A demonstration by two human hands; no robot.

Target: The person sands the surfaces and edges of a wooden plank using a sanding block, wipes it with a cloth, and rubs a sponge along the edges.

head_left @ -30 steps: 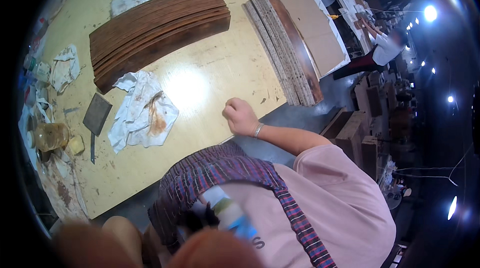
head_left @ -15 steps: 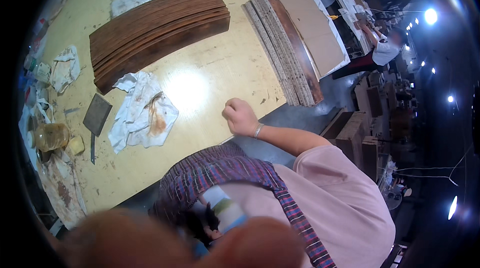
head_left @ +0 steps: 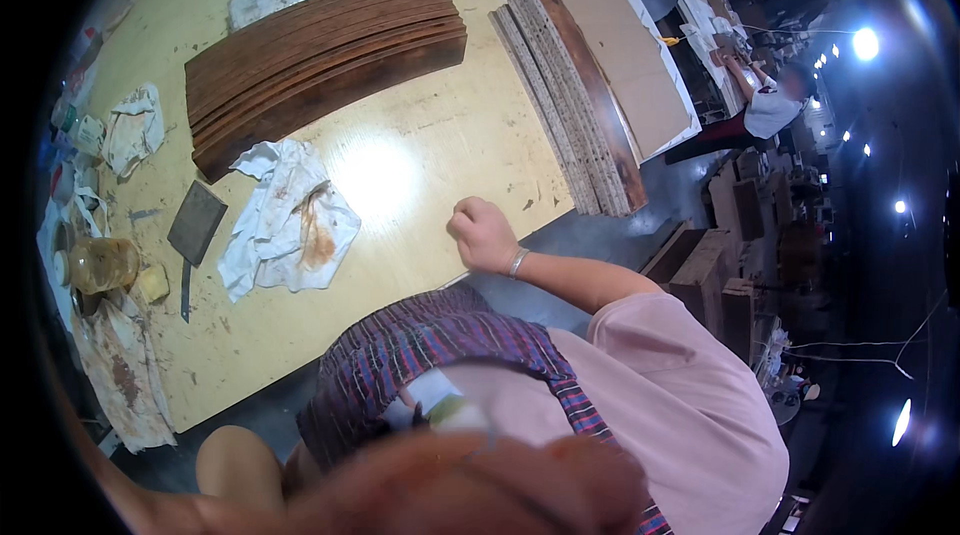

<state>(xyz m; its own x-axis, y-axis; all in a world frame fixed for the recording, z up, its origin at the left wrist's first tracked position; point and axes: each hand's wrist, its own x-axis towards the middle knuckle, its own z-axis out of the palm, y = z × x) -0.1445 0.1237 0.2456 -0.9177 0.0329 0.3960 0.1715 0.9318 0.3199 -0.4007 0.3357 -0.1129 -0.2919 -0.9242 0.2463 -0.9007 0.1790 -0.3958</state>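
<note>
My right hand [head_left: 487, 237] is closed in a fist at the near edge of the yellow work table [head_left: 400, 115], with nothing seen in it. Large and blurred at the bottom, my left hand [head_left: 480, 485] is close to the camera; its fingers cannot be made out. A crumpled white cloth [head_left: 275, 245] with brown stains lies on the table left of my right hand. Beside the cloth is a dark, square-headed tool [head_left: 197, 225] with a narrow handle. Behind them lies a stack of dark brown, slightly curved wooden pieces [head_left: 330, 65], apart from both hands.
Layered boards [head_left: 570, 95] and a cardboard sheet [head_left: 630, 55] stand on the right side. At the left are a jar of amber liquid [head_left: 105, 265], a yellow sponge-like block [head_left: 152, 283] and another stained cloth [head_left: 133, 130]. Another person [head_left: 772, 110] works at a far bench.
My left hand has shifted to the right across the bottom, and its forearm now shows at the lower left. My right fist stays in place. The view has moved slightly.
</note>
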